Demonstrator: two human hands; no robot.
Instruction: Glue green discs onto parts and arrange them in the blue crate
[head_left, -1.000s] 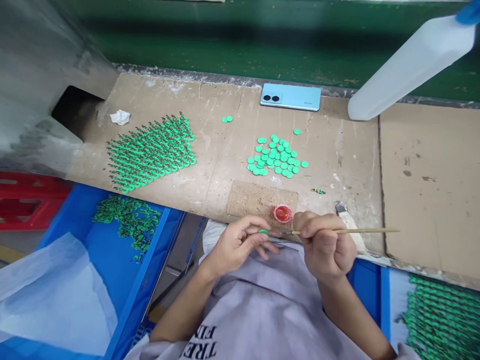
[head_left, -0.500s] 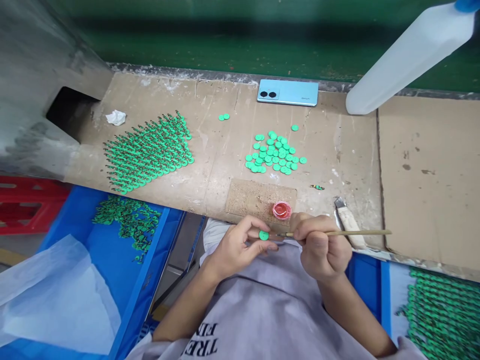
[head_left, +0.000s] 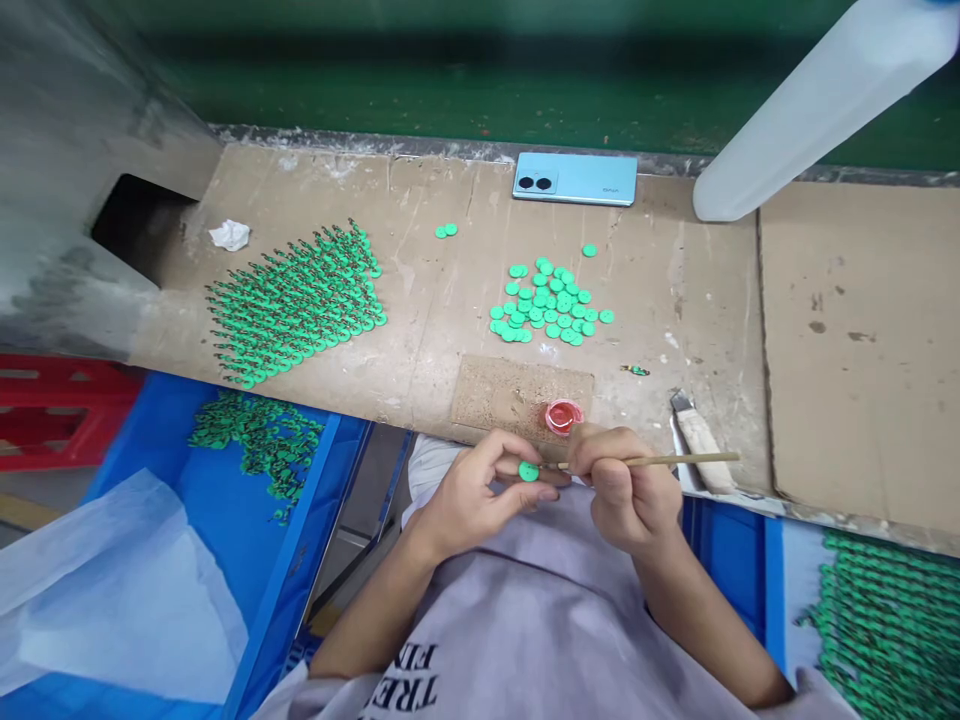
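Between the thumb and fingers of my left hand (head_left: 480, 495) is a round green button (head_left: 529, 471), held just below the table's front edge. My right hand (head_left: 630, 490) grips a thin paintbrush (head_left: 686, 460) with a pale wooden handle, its tip at the button's right edge; whether they touch I cannot tell. Just above my hands, a small open pot of red paint (head_left: 563, 417) stands on a cardboard piece (head_left: 499, 392). Past it lies a loose heap of green buttons (head_left: 551, 305). Several rows of green pieces with metal fittings (head_left: 296, 305) are laid out at the left.
A light-blue phone (head_left: 577, 180) and a tall white bottle (head_left: 817, 115) are at the back. A utility knife (head_left: 701, 440) lies right of my hands, near a small green-and-metal piece (head_left: 636, 370). Blue bins (head_left: 202, 500) with green pieces flank me; crumpled tissue (head_left: 230, 236) lies far left.
My right hand has moved left with the paintbrush, bringing its tip to the button. My left hand holds the button in nearly the same place.
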